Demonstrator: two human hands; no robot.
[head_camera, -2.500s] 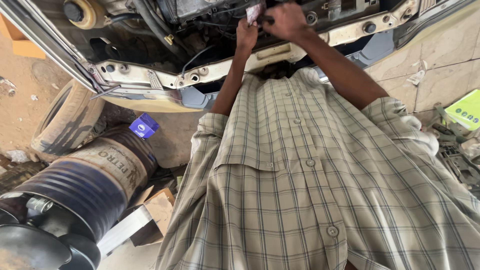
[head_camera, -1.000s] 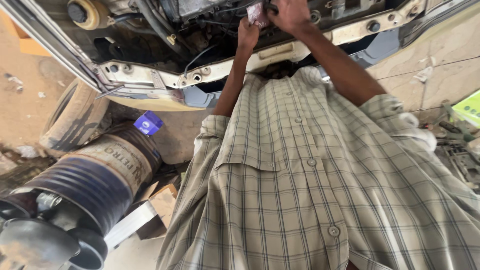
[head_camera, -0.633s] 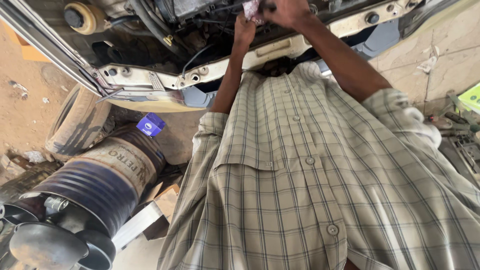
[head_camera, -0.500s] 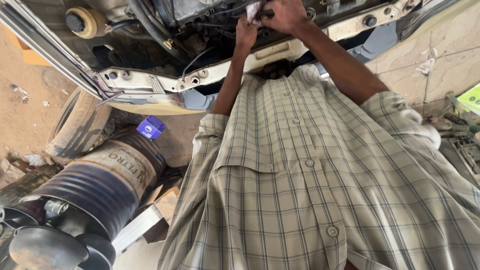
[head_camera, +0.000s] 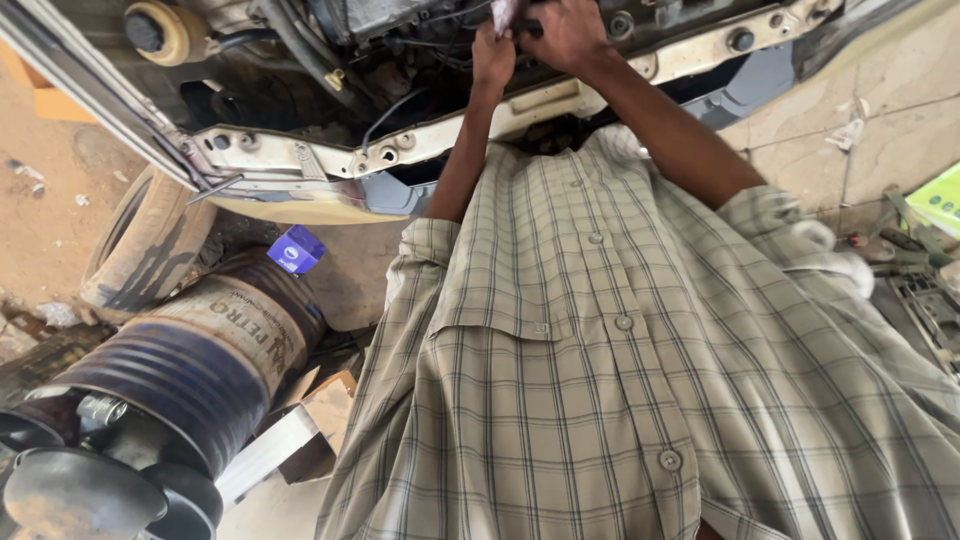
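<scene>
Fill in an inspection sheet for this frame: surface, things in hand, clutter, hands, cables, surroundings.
Surface: no bench; work goes on in the open engine bay of a vehicle, above its pale front crossmember.
Things in hand: a small pale object at the top edge, between both hands; too cut off to identify.
Clutter: blue box on a dark drum; cardboard pieces beside it.
Hands: left hand and right hand raised into the bay, close together; grip partly cut off.
Cables: dark hoses and wires inside the bay.
Surroundings: tyre, sandy ground, tiled floor, tools at the right.
</scene>
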